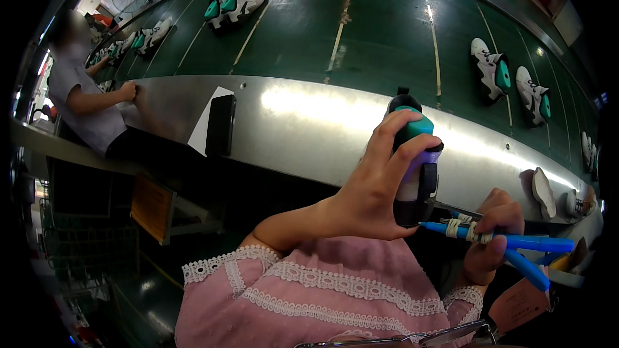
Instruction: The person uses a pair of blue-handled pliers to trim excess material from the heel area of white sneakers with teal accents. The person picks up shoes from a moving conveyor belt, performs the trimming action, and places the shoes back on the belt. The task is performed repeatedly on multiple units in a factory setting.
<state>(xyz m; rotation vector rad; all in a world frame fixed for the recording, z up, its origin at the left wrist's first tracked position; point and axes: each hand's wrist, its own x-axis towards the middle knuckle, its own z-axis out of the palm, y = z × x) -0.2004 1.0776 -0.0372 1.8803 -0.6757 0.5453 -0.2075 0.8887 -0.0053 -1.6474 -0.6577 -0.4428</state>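
Pink sleeves trimmed with white lace filled the view closest to us, both forearms rising from them. Our left hand was clamped around a small shoe, fingers wrapped over its upper and thumb at the side, holding it upright with the heel end downward. We saw the shoe as a mix of colours: a teal panel near the top, a black collar above that, a lilac band under our fingers, white beneath, and a dark sole edge at the bottom. Our right hand, just beside and slightly below the left, was closed on a bundle of blue pens bound together with pale string; one tip pointed left and met the shoe's lower end.

Beyond both hands ran a shiny metal rail, and past it a dark green conveyor belt. Above the right hand a pair of white and teal shoes lay on the belt; far off to the upper left of the left hand lay another pair. Well to the left, another person leaned a forearm on the rail.
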